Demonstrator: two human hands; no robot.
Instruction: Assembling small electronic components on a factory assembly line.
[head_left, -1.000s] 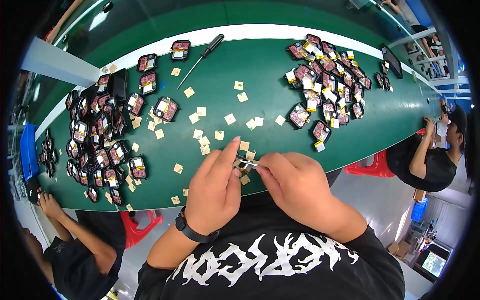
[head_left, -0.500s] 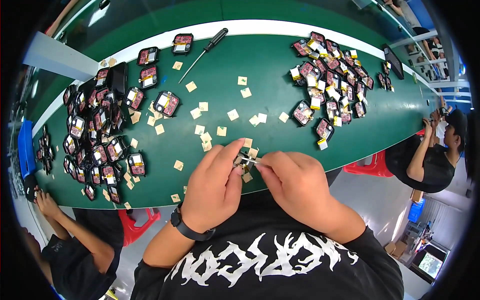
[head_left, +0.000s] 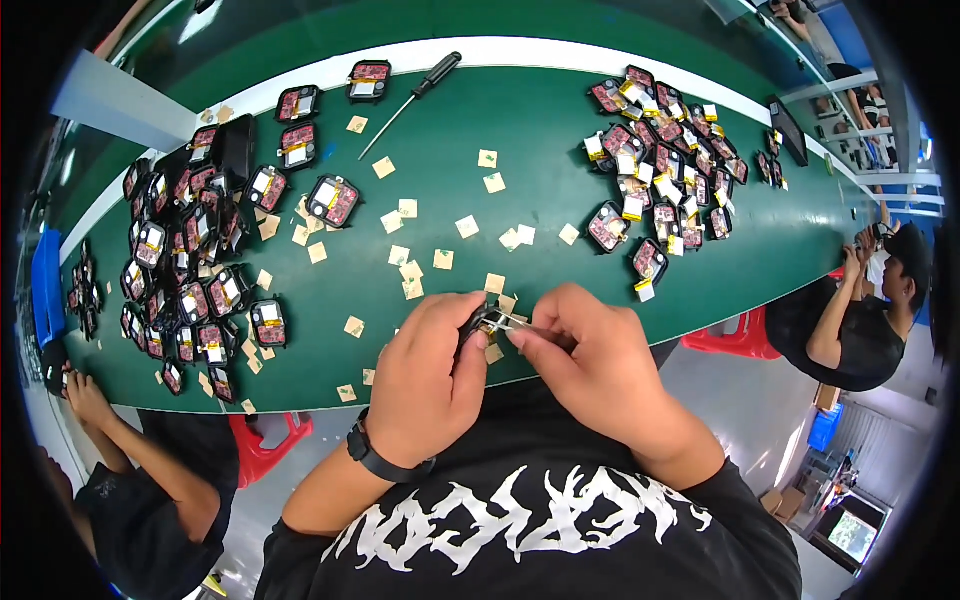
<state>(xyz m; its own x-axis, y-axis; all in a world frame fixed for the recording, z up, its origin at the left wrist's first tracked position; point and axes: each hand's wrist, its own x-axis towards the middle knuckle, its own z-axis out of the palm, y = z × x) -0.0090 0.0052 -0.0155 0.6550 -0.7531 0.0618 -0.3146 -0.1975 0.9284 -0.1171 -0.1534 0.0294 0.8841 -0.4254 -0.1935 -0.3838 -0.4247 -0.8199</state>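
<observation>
Close to the table's near edge, my left hand [head_left: 428, 372] is closed around a small black device housing [head_left: 484, 318], mostly covered by the fingers. From the other side my right hand [head_left: 598, 358] pinches thin silvery tweezers [head_left: 511, 323], whose tips reach into the housing. What the tips touch is too small to make out. Just beyond my hands, beige square stickers [head_left: 495, 283] lie scattered on the green table [head_left: 540, 130].
At left is a heap of black housings with red circuit boards [head_left: 197, 225]. More housings with silver-and-yellow batteries [head_left: 665, 187] lie at right. A black-handled screwdriver [head_left: 436, 73] rests at the back. Co-workers sit at both sides, near red stools [head_left: 735, 335].
The housing in my left hand has tilted, so more of its black edge shows. My right fingers have shifted on the tweezers, and the two prongs now show more clearly.
</observation>
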